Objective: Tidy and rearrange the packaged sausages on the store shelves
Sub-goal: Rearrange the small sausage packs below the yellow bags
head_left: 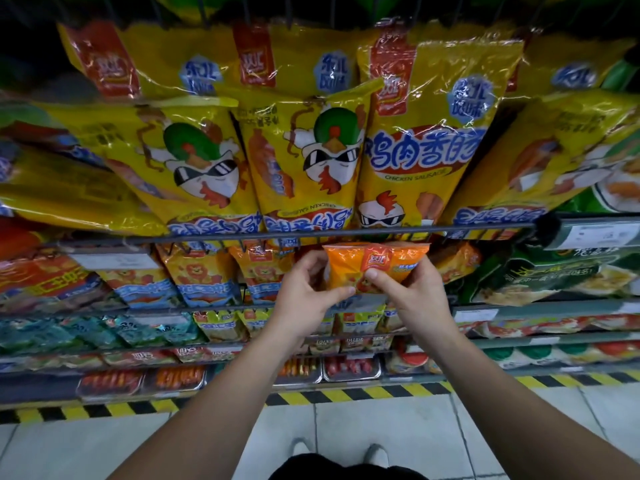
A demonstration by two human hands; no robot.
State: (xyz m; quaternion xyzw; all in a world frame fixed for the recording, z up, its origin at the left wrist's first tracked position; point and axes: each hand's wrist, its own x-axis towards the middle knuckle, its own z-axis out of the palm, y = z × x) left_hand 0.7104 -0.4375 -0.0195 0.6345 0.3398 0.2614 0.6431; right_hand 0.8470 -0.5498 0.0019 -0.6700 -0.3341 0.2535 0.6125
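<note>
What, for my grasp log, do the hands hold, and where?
An orange sausage packet: left hand pinches its lower left edge, right hand its lower right.

A row of large packs (304, 161) leans on the top shelf, behind a rail (242, 236). Just below the rail, a small pack (377, 268) sits between the left hand (304, 296) and the right hand (415, 296), which pinch its lower part from either side. More packs (204, 275) hang to its left. Further shelves lie beneath, with trays (173, 379) on the lowest, just above the floor (381, 424).
</note>
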